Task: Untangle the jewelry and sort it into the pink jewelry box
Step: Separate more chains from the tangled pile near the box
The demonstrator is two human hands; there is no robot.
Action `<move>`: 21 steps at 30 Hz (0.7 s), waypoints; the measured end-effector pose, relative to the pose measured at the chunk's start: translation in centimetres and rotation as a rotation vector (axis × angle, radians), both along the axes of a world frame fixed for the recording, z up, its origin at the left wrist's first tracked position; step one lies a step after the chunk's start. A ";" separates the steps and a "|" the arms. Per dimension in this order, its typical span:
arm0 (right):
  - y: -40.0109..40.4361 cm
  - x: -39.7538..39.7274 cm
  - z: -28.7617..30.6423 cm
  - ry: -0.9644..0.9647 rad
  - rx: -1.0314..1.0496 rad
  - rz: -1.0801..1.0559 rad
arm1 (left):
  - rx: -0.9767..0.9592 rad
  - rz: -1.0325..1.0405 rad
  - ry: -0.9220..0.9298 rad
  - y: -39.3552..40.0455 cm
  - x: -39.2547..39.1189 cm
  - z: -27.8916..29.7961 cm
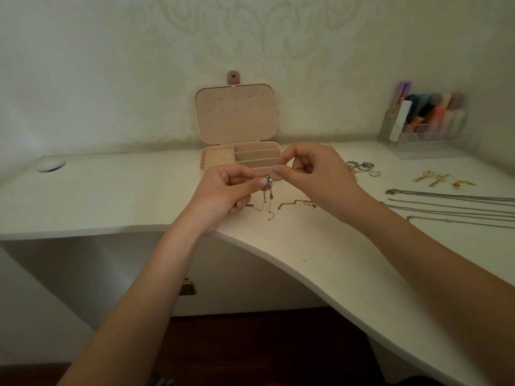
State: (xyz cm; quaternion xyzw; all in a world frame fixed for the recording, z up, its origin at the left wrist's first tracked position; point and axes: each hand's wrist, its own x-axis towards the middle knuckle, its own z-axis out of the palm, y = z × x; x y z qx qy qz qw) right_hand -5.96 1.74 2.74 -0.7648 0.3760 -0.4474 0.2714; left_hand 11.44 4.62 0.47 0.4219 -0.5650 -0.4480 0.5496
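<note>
Both hands are raised above the white desk (320, 254), directly in front of the pink jewelry box (239, 157). The left hand (223, 190) has its fingers curled and pinches a small tangled jewelry cluster (269, 180) between thumb and forefinger. Thin chain ends (269, 204) hang from this cluster down toward the desk surface. The right hand (312, 171) also has curled fingers, and its thumb and forefinger pinch at the same cluster from the right side. The pink jewelry box stands against the wall with its lid upright; its ring rolls occupy the left section and three long compartments the right. A gold chain (296, 203) lies on the desk below the right hand. Further right lie silver rings (362, 166), gold earrings (437, 179) and several silver necklaces (451, 204) laid straight. A clear organizer (426, 121) stands in the rear right corner.
</note>
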 end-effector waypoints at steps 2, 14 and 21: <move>0.0 0.0 -0.2 0.005 0.005 -0.007 | 0.003 0.004 0.012 0.0 0.0 0.0; 0.3 0.4 -0.2 0.007 -0.021 0.015 | 0.013 0.016 -0.024 0.2 -0.1 0.1; 0.1 0.3 -0.8 0.023 0.007 -0.022 | 0.013 0.028 -0.044 0.1 0.1 0.1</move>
